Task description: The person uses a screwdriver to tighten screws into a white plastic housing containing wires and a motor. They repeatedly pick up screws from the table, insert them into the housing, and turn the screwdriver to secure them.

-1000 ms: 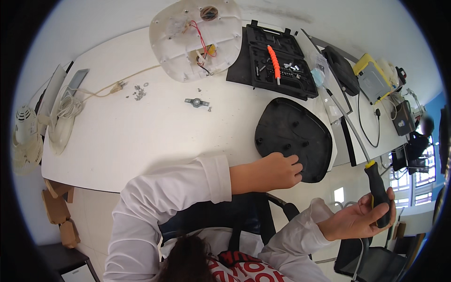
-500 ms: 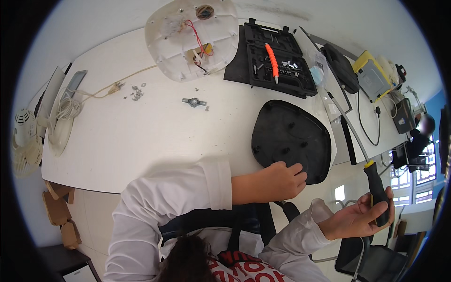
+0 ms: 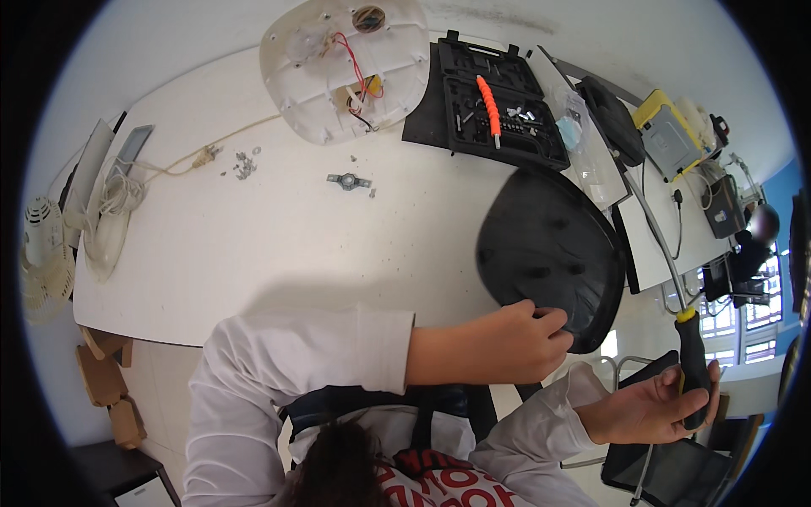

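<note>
My left hand (image 3: 517, 345) reaches across in front of me, its fingers closed on the near edge of a black, rounded plastic cover (image 3: 541, 232). The cover shows its hollow inner side with several short posts and sits tilted at the table's right edge. Off to the right, past that edge, my right hand (image 3: 646, 410) is closed around a long screwdriver (image 3: 694, 359) with a black and yellow handle, its shaft pointing up and away.
A white housing (image 3: 397, 84) with red wires stands at the back. Beside it lies an open black tool case (image 3: 507, 156) with an orange flexible shaft (image 3: 488, 106). A small metal bracket (image 3: 349, 182) and loose screws (image 3: 245, 166) lie on the white table (image 3: 253, 245).
The black cover has shifted right and tilted up, with my left hand moving along on its edge. My right hand and the screwdriver have moved slightly right and nearer to me.
</note>
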`<state>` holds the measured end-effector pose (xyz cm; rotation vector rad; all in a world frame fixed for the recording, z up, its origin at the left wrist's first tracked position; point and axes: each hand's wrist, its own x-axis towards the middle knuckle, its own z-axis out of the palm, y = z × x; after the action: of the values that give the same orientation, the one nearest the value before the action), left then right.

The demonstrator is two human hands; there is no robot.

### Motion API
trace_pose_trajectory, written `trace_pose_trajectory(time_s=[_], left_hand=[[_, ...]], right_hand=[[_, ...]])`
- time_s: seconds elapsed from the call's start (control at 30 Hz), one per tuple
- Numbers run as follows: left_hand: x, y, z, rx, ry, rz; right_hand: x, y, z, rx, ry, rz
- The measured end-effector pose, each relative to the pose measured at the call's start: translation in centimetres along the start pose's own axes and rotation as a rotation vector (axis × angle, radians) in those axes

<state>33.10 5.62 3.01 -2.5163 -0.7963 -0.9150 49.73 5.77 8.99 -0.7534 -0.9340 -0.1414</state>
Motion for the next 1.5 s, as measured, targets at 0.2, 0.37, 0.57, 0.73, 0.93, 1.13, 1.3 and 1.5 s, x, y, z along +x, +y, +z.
trace_pose_trajectory(time_s=[0.2,0.37,0.57,0.73,0.93,1.13,1.3,1.5], left_hand=[[1.0,-1.6,4.6,-0.101,0.067,0.061],[2.3,-1.8,6.8,-0.099,0.075,0.084],[3.0,-1.5,8.3,-0.169,0.094,0.005],[2.5,-2.9,8.6,-0.180,0.008,-0.065],[2.3,-3.3,8.2,-0.180,-0.027,-0.130],[1.7,-3.2,7.1,-0.202,-0.062,-0.225],[1.0,-2.9,5.5,-0.140,-0.196,-0.309],[-1.1,-2.8,4.0,-0.109,-0.231,-0.329]], right_hand=[[0.2,-0.3,-0.4,-0.008,-0.002,-0.008],[0.5,0.0,-1.0,-0.025,-0.004,-0.015],[0.6,0.3,-1.3,-0.014,-0.024,-0.011],[0.5,0.6,-1.4,-0.030,-0.016,-0.008],[0.2,0.8,-1.2,-0.023,-0.010,-0.006],[0.0,0.5,-0.9,-0.009,0.004,0.002],[-0.2,0.5,-0.8,0.020,-0.009,0.001],[-0.4,0.5,-0.9,0.041,-0.040,0.012]])
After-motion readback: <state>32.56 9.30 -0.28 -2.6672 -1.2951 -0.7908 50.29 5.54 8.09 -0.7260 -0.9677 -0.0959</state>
